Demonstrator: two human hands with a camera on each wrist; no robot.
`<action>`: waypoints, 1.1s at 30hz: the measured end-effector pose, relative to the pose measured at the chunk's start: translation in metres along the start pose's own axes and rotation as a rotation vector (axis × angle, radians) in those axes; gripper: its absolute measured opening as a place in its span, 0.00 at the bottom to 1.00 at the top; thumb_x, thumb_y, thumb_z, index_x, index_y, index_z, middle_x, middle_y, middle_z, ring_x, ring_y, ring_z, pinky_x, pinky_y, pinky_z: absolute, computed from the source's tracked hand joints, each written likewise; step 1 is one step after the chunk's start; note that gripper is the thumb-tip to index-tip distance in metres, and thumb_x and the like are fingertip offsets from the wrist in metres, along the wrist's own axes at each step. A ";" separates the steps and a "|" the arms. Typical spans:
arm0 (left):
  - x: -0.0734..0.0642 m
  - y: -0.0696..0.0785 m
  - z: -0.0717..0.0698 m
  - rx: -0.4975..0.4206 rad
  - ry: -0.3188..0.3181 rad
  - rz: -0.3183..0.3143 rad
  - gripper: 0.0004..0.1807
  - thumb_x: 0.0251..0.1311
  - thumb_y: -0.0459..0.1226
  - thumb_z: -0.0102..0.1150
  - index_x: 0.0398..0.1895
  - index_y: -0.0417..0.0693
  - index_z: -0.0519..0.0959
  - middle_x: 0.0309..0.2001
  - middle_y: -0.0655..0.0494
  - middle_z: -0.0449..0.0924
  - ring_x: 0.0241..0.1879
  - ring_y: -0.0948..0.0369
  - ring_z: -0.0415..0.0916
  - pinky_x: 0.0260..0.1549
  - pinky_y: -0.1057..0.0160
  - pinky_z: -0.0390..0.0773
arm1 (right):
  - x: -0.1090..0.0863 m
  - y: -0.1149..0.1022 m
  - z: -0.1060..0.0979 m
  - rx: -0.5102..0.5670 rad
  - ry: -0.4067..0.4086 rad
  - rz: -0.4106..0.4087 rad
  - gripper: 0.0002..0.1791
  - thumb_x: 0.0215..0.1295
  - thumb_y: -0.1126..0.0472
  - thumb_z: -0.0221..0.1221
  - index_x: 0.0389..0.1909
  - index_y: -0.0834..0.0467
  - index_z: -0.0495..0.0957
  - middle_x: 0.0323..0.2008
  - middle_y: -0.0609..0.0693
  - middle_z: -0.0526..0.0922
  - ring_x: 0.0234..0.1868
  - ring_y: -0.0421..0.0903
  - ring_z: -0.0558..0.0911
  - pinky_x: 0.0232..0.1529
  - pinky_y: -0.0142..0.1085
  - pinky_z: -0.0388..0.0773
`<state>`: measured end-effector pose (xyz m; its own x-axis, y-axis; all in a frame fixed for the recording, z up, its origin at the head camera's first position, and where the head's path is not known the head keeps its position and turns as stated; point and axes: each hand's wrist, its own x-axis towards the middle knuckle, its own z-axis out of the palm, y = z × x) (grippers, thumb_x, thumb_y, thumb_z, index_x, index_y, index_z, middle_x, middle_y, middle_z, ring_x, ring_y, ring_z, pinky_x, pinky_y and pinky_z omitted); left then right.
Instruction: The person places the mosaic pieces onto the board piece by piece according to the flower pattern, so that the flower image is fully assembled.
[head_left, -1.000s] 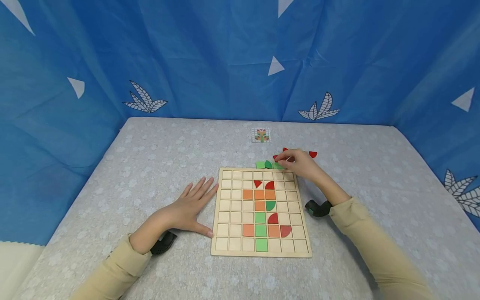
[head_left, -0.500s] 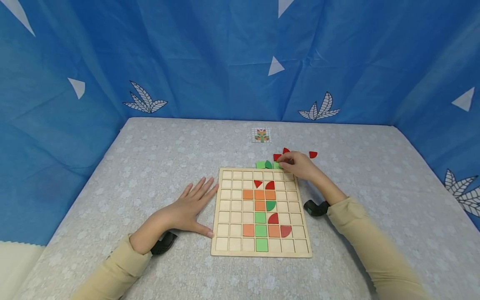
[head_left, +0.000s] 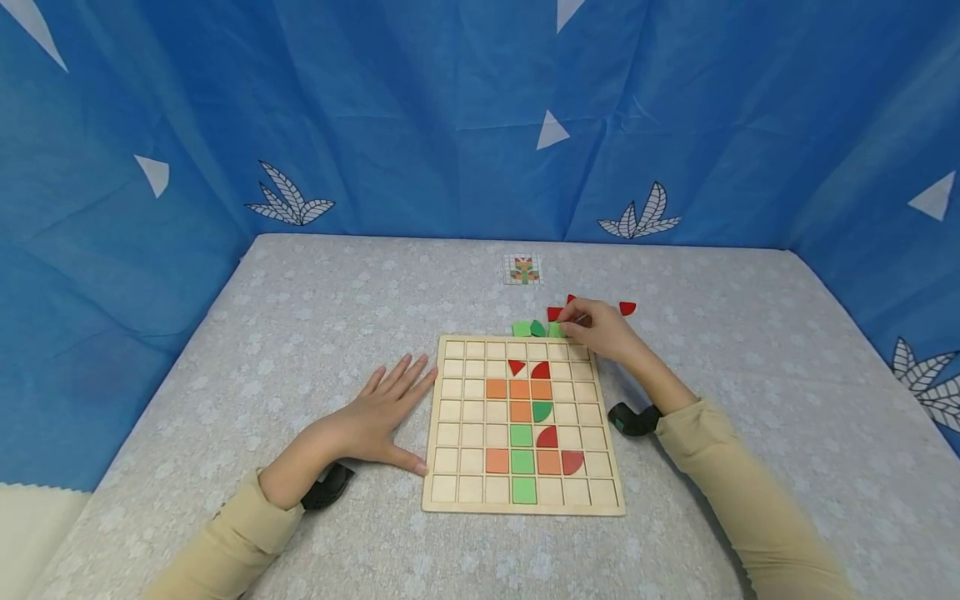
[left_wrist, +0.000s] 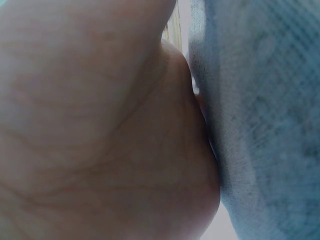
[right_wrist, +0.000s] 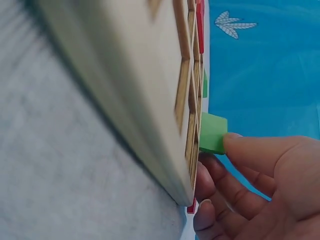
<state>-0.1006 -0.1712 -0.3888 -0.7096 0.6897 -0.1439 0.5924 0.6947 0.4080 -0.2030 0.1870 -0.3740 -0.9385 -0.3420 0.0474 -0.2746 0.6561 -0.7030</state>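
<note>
My left hand [head_left: 375,421] lies flat with fingers spread on the cloth, its fingertips and thumb at the left edge of a wooden grid board [head_left: 457,437]. Beyond the board's far right edge, my right hand [head_left: 606,332] pinches a light green square tile [right_wrist: 213,133], whose face stands raised in the right wrist view. Orange squares [head_left: 519,389], green squares [head_left: 522,462], red quarter-circles [head_left: 573,463], a green quarter-circle [head_left: 542,412] and a red triangle [head_left: 516,367] sit in the board's cells. The left wrist view is mostly filled by my palm.
Behind the board lie another light green square [head_left: 521,330], a dark green piece [head_left: 537,329] and red pieces [head_left: 553,313], partly hidden by my right hand. A red quarter-circle [head_left: 627,308] lies farther right. A small pattern card [head_left: 522,269] is at the back, before a blue curtain [head_left: 420,125].
My right hand has shifted slightly back from the red pieces, uncovering more of one beside its fingertips. My left hand and the pieces on the board have stayed put.
</note>
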 end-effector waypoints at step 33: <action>0.000 -0.001 0.000 -0.001 0.003 -0.001 0.68 0.39 0.71 0.57 0.74 0.43 0.37 0.73 0.43 0.27 0.69 0.46 0.23 0.61 0.41 0.28 | -0.072 -0.020 0.002 0.081 -0.032 -0.051 0.03 0.60 0.67 0.63 0.34 0.58 0.79 0.26 0.45 0.79 0.29 0.44 0.76 0.28 0.35 0.72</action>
<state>-0.1010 -0.1718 -0.3893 -0.7114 0.6883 -0.1420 0.5912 0.6953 0.4086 -0.1293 0.1970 -0.3645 -0.9160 -0.3963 0.0628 -0.3032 0.5809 -0.7554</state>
